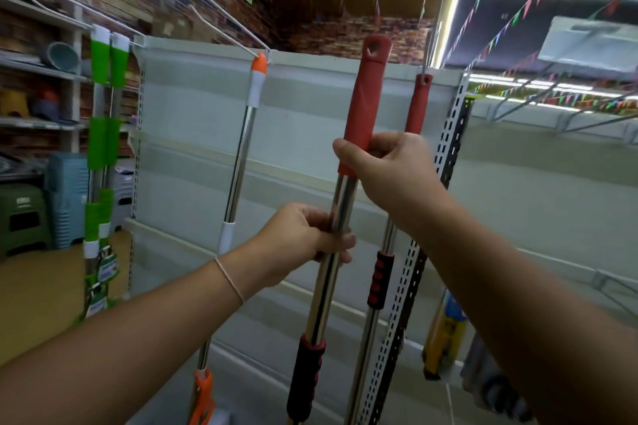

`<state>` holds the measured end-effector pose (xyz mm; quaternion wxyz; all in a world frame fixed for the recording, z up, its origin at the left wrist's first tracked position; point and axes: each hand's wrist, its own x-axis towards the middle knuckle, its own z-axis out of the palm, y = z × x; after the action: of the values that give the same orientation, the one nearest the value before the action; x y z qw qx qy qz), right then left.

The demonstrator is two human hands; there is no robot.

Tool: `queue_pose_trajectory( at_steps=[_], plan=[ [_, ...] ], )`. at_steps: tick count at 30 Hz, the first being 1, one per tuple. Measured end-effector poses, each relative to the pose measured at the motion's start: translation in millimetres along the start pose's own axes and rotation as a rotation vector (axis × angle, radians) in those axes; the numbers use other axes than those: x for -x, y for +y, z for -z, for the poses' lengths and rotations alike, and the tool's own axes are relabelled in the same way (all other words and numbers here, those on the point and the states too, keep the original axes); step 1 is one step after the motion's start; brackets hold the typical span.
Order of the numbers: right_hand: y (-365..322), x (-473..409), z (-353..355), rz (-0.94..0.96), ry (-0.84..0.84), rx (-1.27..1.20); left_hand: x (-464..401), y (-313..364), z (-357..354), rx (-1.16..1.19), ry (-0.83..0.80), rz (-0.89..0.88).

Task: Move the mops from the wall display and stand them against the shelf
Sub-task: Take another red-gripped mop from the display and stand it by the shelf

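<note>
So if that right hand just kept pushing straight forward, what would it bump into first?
Probably the second red-handled mop just behind the right hand, which grips the red-handled mop. Past that stands the white shelf panel. Depth is hard to judge here.

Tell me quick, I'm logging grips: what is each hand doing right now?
Left hand: grips the steel shaft of the red-handled mop.
Right hand: grips the same mop at the bottom of its red handle.

Both forearms are bare, with no sleeves showing. The left hand (303, 238) has a thin, pale string bracelet (229, 281) looped around its wrist. The right hand (393, 172) wears nothing.
</note>
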<state>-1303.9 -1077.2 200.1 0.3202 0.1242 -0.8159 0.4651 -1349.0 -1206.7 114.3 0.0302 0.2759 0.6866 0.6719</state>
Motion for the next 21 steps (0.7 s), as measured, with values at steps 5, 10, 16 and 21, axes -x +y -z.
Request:
queue_pose_trajectory(
  at_steps=[5, 10, 16, 21],
  plan=[
    [-2.6, -11.0, 0.9, 0.031, 0.019, 0.039, -19.0, 15.2, 0.6, 0.123, -0.017, -0.028],
    [-5.7, -18.8, 6.1, 0.025, 0.060, 0.074, -29.9, 22.8, 0.5, 0.065, -0.106, -0.076],
    [-17.3, -27.1, 17.4, 0.050, 0.151, 0.117, -48.3, 37.3, -3.2, 0.052, -0.171, -0.150],
    [-20.1, -27.4, 27.7, 0.026, 0.216, 0.144, -58.9, 42.9, -14.6, 0.060, -0.197, -0.159]
  ],
)
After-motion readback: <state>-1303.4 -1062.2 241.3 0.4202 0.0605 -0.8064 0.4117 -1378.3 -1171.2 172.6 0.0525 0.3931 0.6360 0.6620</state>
